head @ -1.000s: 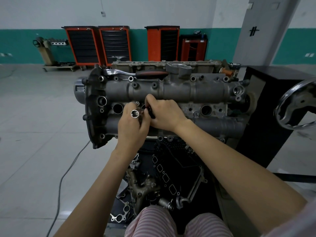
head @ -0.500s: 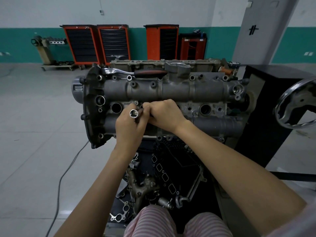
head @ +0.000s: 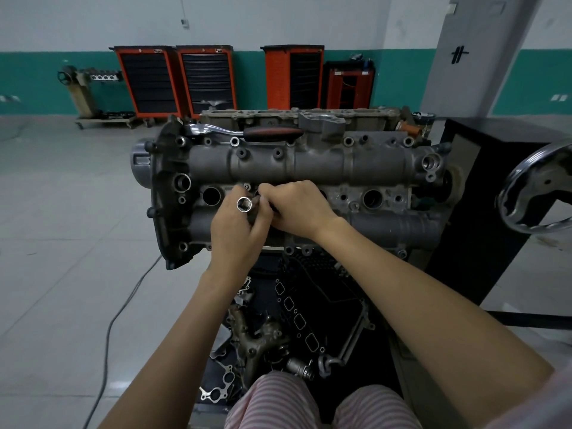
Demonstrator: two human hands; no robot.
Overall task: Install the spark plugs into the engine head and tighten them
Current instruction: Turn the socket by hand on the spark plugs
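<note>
Both grips are bunched over the second plug well of the engine head (head: pixel 309 168), left hand (head: pixel 238 230) pinching a socket (head: pixel 244 204), right hand (head: pixel 297 209) curled round something hidden, so wells (head: pixel 211 196) either side look empty, ratchet (head: pixel 244 131) untouched beyond them.

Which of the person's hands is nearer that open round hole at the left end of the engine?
Left. The left hand, holding a socket, sits just right of the hole; the right hand lies farther right.

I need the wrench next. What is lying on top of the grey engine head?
A chrome ratchet wrench with a black-and-red handle lies along the far top edge of the grey engine head. Both hands cover the middle plug wells, so their contents cannot be seen.
</note>
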